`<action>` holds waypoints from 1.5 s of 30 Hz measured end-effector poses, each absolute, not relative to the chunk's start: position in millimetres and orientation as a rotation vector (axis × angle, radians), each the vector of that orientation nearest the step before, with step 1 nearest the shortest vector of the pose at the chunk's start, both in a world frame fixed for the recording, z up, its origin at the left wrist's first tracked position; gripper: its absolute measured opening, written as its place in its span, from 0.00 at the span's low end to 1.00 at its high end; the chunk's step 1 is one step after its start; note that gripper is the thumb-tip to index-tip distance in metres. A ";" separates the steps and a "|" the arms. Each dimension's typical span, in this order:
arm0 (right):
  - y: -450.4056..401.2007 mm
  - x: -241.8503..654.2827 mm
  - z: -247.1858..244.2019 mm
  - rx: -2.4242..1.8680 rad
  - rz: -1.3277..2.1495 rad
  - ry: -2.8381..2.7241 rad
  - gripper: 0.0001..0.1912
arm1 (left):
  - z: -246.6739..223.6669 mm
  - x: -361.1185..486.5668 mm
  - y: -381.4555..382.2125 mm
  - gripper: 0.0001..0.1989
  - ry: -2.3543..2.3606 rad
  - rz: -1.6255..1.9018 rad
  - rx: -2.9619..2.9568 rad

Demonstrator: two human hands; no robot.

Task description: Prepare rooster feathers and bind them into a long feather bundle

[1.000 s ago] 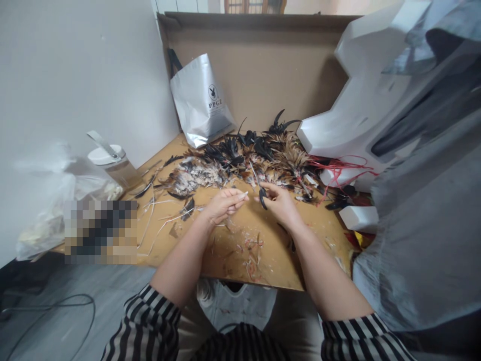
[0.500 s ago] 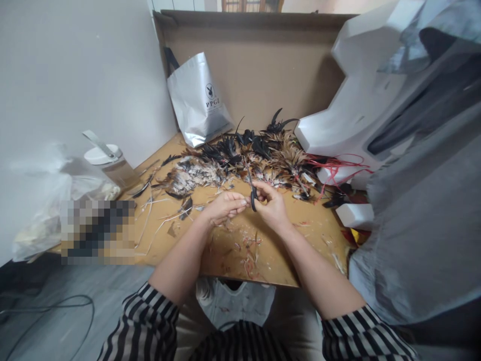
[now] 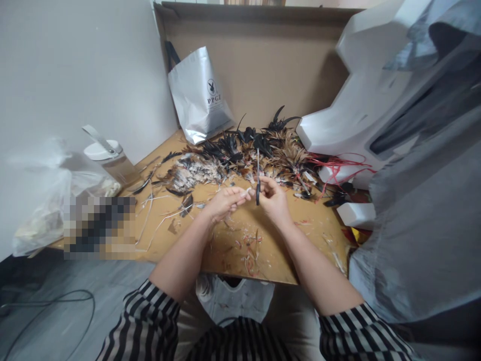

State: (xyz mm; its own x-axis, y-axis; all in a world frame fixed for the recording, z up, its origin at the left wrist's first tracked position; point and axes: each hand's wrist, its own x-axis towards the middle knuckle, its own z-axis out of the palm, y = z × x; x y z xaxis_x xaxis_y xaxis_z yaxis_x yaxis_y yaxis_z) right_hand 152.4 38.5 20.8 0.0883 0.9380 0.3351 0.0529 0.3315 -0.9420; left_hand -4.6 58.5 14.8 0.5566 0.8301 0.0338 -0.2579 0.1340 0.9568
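Observation:
Black-handled scissors (image 3: pixel 258 193) are in my right hand (image 3: pixel 273 202), their blades pointing up and away over the feathers. My left hand (image 3: pixel 226 202) pinches something small and pale at its fingertips, too small to name, just left of the scissors. Beyond both hands lies a heap of black and brown feathers (image 3: pixel 289 153). A clump of grey-white fluffy feathers (image 3: pixel 195 173) forms its left part. Small red and white scraps (image 3: pixel 250 250) are scattered on the wooden table (image 3: pixel 225 260) below my hands.
A silver bag (image 3: pixel 197 100) leans against the cardboard at the back. On the left are a lidded container (image 3: pixel 116 163) and a plastic bag (image 3: pixel 41 215). Red strings (image 3: pixel 341 164), white foam blocks (image 3: pixel 356 214) and hanging grey cloth (image 3: pixel 424 225) occupy the right.
The scissors have turned from a leftward tilt to nearly upright. My left hand's fingertips have shifted slightly right, and the pale piece between them shows more.

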 end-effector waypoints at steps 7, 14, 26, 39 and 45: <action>15.2 152.4 24.9 -0.826 1.855 -0.954 0.22 | 26.0 -30.5 73.7 0.06 0.374 1.511 0.763; -8.2 133.6 18.2 -0.684 2.262 -0.919 0.23 | 35.0 -53.2 74.8 0.05 0.250 1.644 0.598; -15.9 113.5 12.3 -0.721 2.394 -0.795 0.21 | 45.7 -55.0 68.9 0.07 0.287 1.733 0.566; -14.9 109.4 7.9 -0.695 2.348 -0.657 0.20 | 44.0 -56.1 69.4 0.08 0.247 1.736 0.541; -14.9 107.6 7.7 -0.689 2.298 -0.687 0.21 | 42.9 -56.1 69.5 0.10 0.217 1.729 0.537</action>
